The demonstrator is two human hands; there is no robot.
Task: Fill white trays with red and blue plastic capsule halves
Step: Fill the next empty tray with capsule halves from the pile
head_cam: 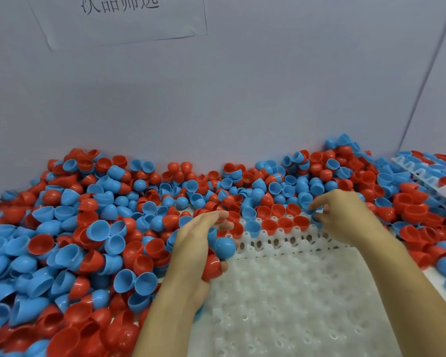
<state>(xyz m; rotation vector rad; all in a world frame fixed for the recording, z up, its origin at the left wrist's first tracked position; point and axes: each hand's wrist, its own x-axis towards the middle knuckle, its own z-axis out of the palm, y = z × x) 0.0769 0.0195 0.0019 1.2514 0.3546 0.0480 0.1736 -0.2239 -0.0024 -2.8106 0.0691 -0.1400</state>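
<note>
A white tray point(294, 300) with rows of pegs lies in front of me. Its far rows hold several red capsule halves point(285, 224) and a blue one point(252, 226), open side up. My left hand point(196, 251) hovers at the tray's left edge, its fingers curled round a blue half point(225, 247) and a red half point(211, 269). My right hand point(345, 217) is over the tray's far right corner and pinches a blue half point(316, 218) between thumb and fingertips. A deep heap of loose red and blue halves point(88, 240) surrounds the tray.
A second white tray point(422, 176) with halves in it leans at the far right. A grey wall point(242, 99) closes the back, with a taped paper label point(119, 16) at the upper left. Loose halves cover the table left, behind and right of the tray.
</note>
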